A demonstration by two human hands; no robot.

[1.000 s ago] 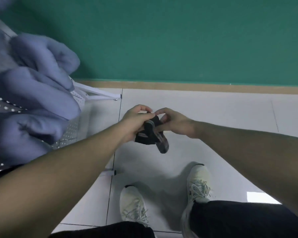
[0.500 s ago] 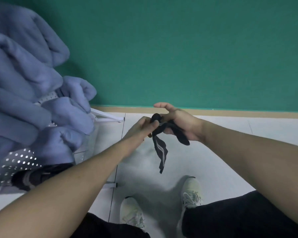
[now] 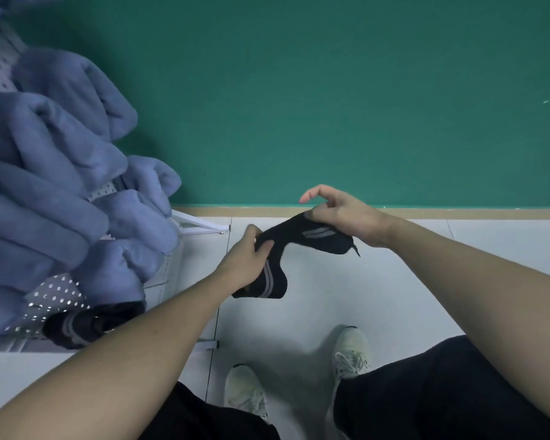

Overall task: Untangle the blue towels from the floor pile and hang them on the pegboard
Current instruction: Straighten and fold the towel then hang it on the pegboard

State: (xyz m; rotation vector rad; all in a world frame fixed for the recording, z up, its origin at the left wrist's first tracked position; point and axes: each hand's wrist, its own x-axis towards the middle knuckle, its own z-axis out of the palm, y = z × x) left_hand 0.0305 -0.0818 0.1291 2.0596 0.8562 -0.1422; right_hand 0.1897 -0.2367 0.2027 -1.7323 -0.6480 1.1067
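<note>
While stretched: black sock (image 3: 311,238) runs left-low to right-high.
Left hand (image 3: 246,260): grips its lower end.
Right hand (image 3: 337,214): pinches upper end.

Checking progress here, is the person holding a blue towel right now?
No, both hands, left and right, grip a black sock; the towels hang apart.

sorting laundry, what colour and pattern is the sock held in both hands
Black sock with grey stripes, head view.

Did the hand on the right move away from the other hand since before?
Yes. The right hand has pulled rightward and up toward the tan baseboard strip, stretching the black striped sock out from the left hand.
</note>
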